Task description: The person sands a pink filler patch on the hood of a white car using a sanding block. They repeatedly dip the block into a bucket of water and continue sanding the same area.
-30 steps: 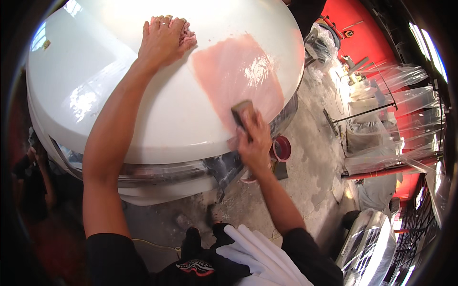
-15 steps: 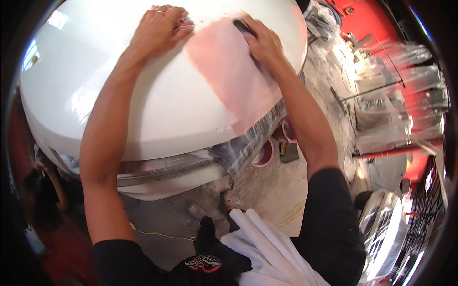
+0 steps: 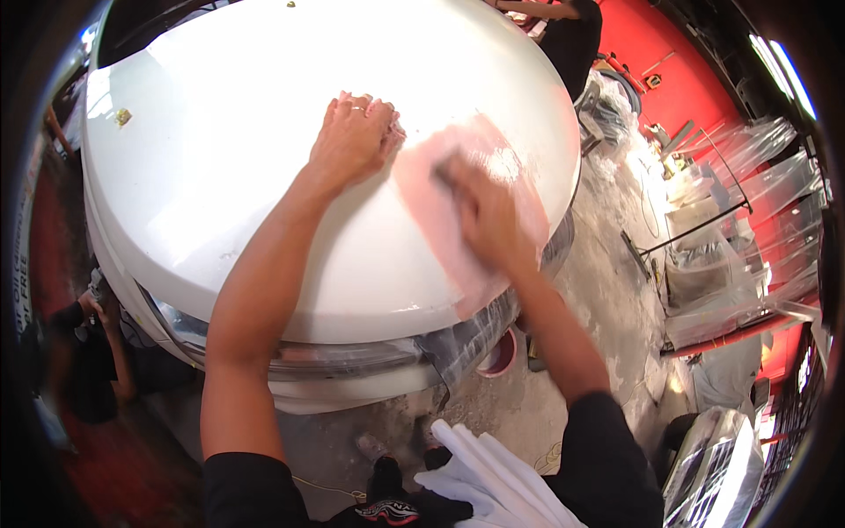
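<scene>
A white car hood [image 3: 202,185] spreads out in front of me, with a wet, shiny pink patch [image 3: 431,229] on its right part. My right hand [image 3: 484,207], blurred by motion, is wrapped round a dark sanding block [image 3: 444,170] pressed on the middle of the patch. Just left of the patch's far corner, my left hand [image 3: 359,136] rests on the white paint with its fingers curled. Pinkish residue shows about those fingers; what lies under them is hidden. A ring is on one finger.
Dark plastic sheeting [image 3: 484,330] covers the car's front right corner, above a red round tub [image 3: 502,355] on the floor. A white cloth [image 3: 493,475] hangs at my waist. Other people work at the far right [image 3: 570,40] and left [image 3: 92,352]. Plastic-wrapped parts [image 3: 717,264] stand right.
My right hand has drawn the sanding block nearer, from the patch's far edge to its middle. The left hand stays beside the patch. The view has shifted, showing more of the hood's far side.
</scene>
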`<state>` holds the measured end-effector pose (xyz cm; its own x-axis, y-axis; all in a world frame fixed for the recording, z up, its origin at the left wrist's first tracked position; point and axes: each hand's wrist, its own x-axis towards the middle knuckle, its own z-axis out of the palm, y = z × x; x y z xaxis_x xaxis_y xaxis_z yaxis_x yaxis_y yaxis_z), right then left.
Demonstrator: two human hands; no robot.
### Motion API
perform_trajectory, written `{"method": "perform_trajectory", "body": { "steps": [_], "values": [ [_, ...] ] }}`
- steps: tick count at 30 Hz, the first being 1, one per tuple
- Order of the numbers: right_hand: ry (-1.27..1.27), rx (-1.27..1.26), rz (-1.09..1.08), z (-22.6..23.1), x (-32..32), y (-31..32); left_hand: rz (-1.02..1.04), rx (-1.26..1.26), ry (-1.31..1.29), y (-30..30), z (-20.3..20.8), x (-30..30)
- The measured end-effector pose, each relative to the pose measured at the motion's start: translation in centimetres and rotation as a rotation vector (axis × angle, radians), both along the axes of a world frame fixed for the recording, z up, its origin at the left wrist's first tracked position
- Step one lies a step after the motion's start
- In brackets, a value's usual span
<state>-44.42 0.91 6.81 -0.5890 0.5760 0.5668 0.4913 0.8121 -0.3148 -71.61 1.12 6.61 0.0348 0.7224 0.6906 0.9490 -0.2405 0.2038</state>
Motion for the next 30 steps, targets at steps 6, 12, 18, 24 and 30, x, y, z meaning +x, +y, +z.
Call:
{"method": "perform_trajectory", "body": {
  "steps": [6, 12, 18, 24, 30],
  "values": [
    [-0.145, -0.057, -0.103, 3.7, -3.1, 2.9, 0.088, -0.01, -0.119, 0.9, 0.8, -0.2],
    [-0.087, 0.17, 0.014, -2.5, -1.9, -4.7, 0.184, -0.089, -0.065, -0.3, 0.4, -2.3],
    [-0.077, -0.056, -0.016, 3.1, -5.1, 1.5, 0.076, -0.146, -0.162, 0.5, 1.5, 0.6],
    [-0.058, 0.122, -0.019, -0.1, -4.0, -0.4, 0.135, -0.103, -0.144, 0.2, 1.3, -1.6],
    [-0.063, 0.032, 0.015, 0.0, -3.4, -2.0, 0.136, -0.112, -0.147, -0.5, 1.1, -2.4]
  ]
}}
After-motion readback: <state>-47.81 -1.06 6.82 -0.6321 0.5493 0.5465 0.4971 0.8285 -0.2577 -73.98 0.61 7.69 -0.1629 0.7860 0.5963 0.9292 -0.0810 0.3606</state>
